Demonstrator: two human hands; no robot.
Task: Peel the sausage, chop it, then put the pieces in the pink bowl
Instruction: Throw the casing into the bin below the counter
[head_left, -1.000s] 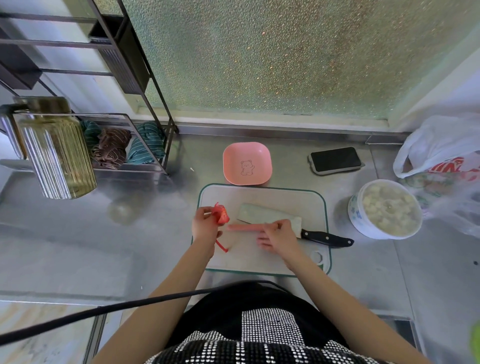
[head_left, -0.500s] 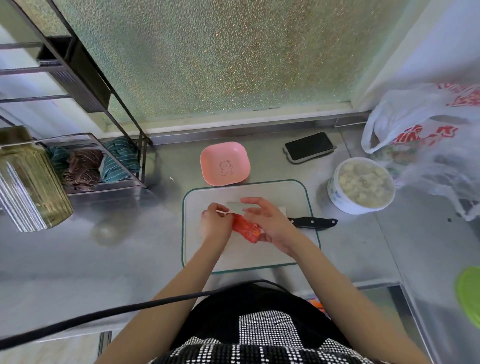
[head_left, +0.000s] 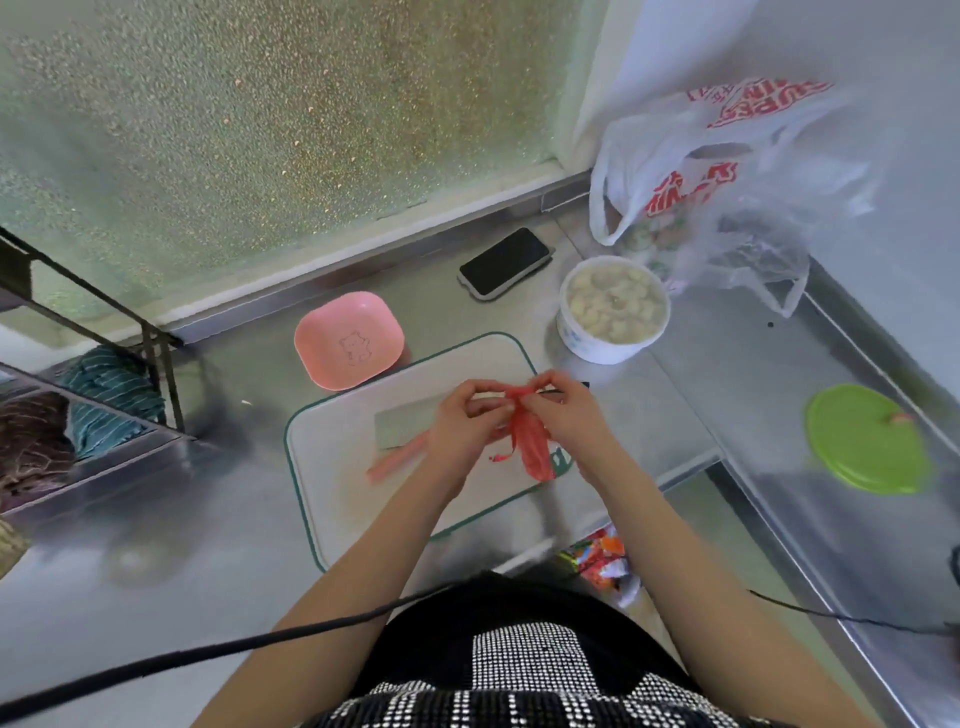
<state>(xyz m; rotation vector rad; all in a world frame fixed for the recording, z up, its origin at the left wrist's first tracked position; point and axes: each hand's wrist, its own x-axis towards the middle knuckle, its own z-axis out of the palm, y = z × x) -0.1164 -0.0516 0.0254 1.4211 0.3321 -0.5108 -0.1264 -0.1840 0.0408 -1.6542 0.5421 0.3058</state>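
Note:
The peeled pink sausage (head_left: 397, 457) lies on the white cutting board (head_left: 337, 467), partly under the blade of a cleaver (head_left: 408, 422). My left hand (head_left: 462, 426) and my right hand (head_left: 569, 415) are raised just above the board and both pinch the red sausage wrapper (head_left: 530, 436), which hangs down between them. The empty pink bowl (head_left: 349, 339) with a bear drawing sits on the counter just beyond the board's far left corner. The cleaver's handle is mostly hidden behind my hands.
A white bowl of dumplings (head_left: 614, 309) stands right of the board, a phone (head_left: 505, 262) behind it, a plastic bag (head_left: 727, 176) at the far right. A green lid (head_left: 865, 439) lies on the right counter. A metal rack (head_left: 104, 374) holds cloths at left.
My view has swung to the right. The wrapper came off the sausage, which now lies on the board, and both hands lifted the wrapper and hold it together.

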